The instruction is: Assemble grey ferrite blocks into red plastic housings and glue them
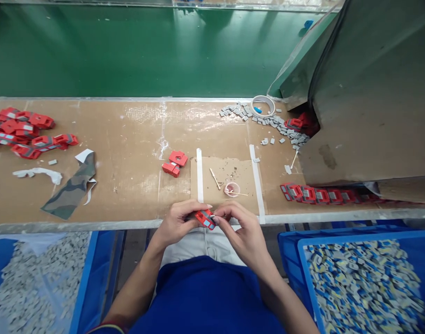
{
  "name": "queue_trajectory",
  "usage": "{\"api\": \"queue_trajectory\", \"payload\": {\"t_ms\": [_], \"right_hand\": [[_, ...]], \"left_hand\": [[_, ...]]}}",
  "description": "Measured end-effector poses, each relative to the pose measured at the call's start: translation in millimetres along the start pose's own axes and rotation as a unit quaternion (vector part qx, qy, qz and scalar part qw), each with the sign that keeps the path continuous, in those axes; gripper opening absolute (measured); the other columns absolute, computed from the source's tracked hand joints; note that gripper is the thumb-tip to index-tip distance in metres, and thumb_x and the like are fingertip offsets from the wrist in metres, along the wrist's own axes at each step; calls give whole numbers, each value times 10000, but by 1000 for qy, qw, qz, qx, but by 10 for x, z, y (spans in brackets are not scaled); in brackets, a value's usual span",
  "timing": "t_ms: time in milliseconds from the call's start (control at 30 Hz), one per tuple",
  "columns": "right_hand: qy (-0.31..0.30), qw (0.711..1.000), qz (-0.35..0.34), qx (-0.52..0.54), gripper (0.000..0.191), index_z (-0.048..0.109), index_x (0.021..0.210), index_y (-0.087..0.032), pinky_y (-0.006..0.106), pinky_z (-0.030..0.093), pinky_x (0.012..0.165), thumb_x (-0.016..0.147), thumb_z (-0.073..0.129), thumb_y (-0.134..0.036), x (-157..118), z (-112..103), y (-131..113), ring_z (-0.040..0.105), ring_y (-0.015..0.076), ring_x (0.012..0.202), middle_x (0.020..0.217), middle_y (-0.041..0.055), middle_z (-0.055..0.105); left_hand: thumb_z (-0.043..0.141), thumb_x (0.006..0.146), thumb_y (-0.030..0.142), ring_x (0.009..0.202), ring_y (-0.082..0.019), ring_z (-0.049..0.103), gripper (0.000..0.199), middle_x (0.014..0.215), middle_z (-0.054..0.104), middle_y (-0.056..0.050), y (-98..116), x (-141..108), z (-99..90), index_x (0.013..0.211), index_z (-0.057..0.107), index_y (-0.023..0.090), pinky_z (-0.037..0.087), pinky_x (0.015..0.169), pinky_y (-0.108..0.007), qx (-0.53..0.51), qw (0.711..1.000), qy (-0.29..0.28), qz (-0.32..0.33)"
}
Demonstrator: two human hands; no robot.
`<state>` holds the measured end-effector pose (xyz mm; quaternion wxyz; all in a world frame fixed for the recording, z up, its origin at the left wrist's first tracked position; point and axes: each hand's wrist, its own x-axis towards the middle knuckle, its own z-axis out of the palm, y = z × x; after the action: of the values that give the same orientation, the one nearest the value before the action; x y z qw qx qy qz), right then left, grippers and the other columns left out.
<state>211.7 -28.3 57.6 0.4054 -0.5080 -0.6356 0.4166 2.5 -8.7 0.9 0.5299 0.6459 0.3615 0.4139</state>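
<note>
At the table's front edge, my left hand (179, 221) grips a red toy vehicle part (205, 219) with grey and light blue patches. My right hand (237, 226) is at the part's right end, thumb and forefinger pinched on something small and pale that I cannot make out. Just beyond my hands is a small clear cup (231, 189) with a thin stick across it, and a pale stick (215, 178) lies to its left. Two red parts (175, 163) rest on the table further left.
Red parts (17, 132) are heaped at the far left, near camouflage cloth (71, 188). Small grey pieces lie around a tape roll (263, 106). A row of red parts (322, 195) runs right, below a large cardboard panel (369, 116). Blue crates (83, 283) (305, 278) flank me.
</note>
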Motion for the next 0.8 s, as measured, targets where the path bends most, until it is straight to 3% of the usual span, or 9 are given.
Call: {"api": "queue_trajectory", "payload": {"t_ms": [167,500,800], "right_hand": [[20,1000,17,6,130,686,868,-211,246,538,683,996,666,-223,-7,-108,-38,681,162,788,874,36,727],[-20,997,59,39,196,684,847,-198,263,553,689,1015,653,-294,-34,33,85,673,166,754,839,42,721],[24,998,7,-57,195,648,862,-216,275,519,693,1046,583,-212,-118,137,54,628,164,744,821,25,623]], "left_hand": [[722,996,310,831,-170,728,258,997,799,-93,16,12,-9,1226,785,211,561,762,-263,-3,1000,-10,24],[707,1006,327,799,-167,715,265,922,776,-83,20,24,-5,1226,791,204,557,716,-258,18,999,-13,47],[725,985,243,808,-172,735,228,961,792,-88,27,14,16,1200,785,196,598,736,-271,63,997,1,51]]}}
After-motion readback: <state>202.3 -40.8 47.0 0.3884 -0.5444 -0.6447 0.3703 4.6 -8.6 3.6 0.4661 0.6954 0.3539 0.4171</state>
